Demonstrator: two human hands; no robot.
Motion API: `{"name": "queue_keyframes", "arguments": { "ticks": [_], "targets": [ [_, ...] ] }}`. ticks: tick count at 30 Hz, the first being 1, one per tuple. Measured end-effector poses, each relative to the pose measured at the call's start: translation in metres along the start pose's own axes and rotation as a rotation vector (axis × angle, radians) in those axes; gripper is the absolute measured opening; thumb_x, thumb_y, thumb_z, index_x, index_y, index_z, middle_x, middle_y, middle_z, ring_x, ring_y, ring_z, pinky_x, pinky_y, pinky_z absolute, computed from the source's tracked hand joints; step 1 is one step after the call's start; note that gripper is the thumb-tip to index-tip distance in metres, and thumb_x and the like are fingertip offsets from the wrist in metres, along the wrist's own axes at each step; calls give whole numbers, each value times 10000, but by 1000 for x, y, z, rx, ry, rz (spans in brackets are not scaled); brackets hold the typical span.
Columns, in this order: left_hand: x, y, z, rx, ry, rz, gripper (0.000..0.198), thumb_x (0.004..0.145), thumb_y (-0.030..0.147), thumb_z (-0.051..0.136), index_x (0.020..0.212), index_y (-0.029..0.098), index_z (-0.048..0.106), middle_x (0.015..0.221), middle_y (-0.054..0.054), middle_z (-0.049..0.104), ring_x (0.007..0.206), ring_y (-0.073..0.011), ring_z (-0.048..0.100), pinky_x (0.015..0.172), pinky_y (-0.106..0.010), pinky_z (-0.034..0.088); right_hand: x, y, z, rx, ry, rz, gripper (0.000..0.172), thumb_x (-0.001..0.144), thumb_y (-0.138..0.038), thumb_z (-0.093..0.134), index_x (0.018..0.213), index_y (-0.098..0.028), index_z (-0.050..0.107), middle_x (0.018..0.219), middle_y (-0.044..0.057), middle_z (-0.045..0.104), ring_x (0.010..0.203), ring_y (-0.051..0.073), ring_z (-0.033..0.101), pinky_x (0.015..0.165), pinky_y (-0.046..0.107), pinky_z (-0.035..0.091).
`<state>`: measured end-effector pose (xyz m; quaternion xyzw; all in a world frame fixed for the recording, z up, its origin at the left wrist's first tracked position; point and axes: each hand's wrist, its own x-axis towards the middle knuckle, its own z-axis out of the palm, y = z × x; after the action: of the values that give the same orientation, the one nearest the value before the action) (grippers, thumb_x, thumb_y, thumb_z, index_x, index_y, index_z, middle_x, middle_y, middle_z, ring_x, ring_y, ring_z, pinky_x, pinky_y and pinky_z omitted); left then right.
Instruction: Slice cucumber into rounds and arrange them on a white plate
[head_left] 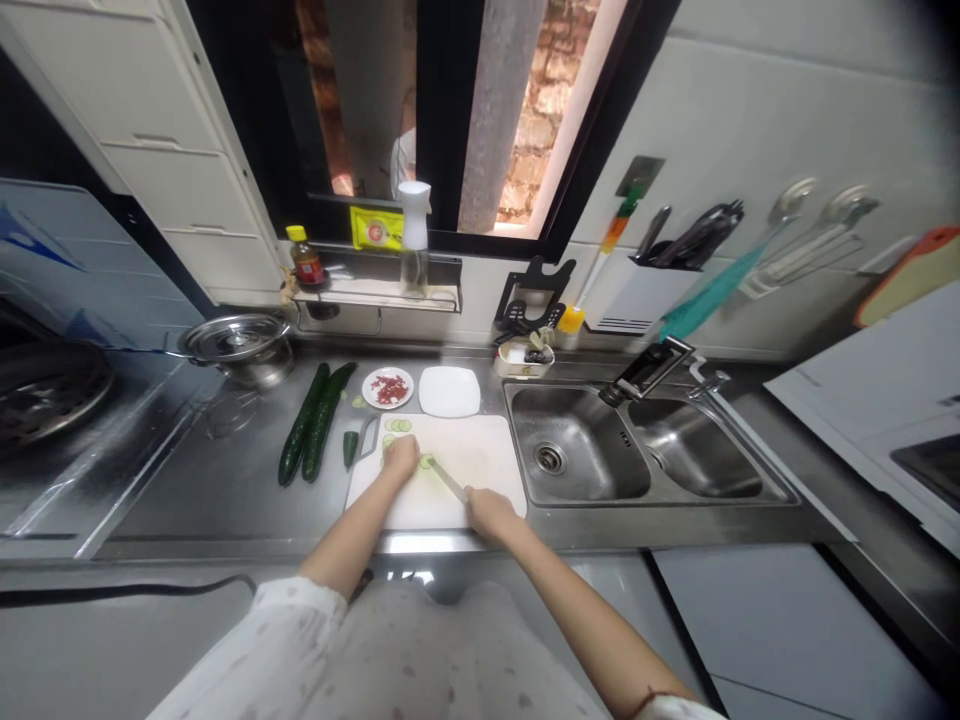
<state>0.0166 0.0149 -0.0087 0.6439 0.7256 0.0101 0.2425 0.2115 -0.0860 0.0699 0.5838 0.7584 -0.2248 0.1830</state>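
A white cutting board (480, 470) lies on the steel counter. My right hand (491, 513) is wrapped round the handle of a knife (448, 481), whose blade points up and left across the board. At the blade's tip lies a cucumber slice (427, 461). My left hand (401, 458) is closed on the board, left of the blade; what its fingers hold, if anything, is hidden. Several pale green slices (399, 426) rest behind and beside my left hand. A short cucumber end (350, 448) lies off the board by its handle, and two whole cucumbers (311, 425) lie farther left.
Behind the board are a plate of chopped red pieces (388, 388) and a white square plate (449, 391). A double sink (581, 445) with a faucet is on the right. A lidded pot (247, 350) stands at the back left, near a stove.
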Motion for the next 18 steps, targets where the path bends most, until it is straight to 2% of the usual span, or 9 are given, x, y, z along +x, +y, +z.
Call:
{"name": "queue_keyframes", "arguments": {
  "ticks": [18],
  "targets": [
    [-1,1,-1,0,-6,-16,171,799,256,571,940,194,644,1012,-99,687,985,-217,625,800,-278,431,-3,-3,1,-9,-6,29,313,892,-166,374,1154,-169,546,1028,151,670,949,241,645,722,317,464]
  ]
}}
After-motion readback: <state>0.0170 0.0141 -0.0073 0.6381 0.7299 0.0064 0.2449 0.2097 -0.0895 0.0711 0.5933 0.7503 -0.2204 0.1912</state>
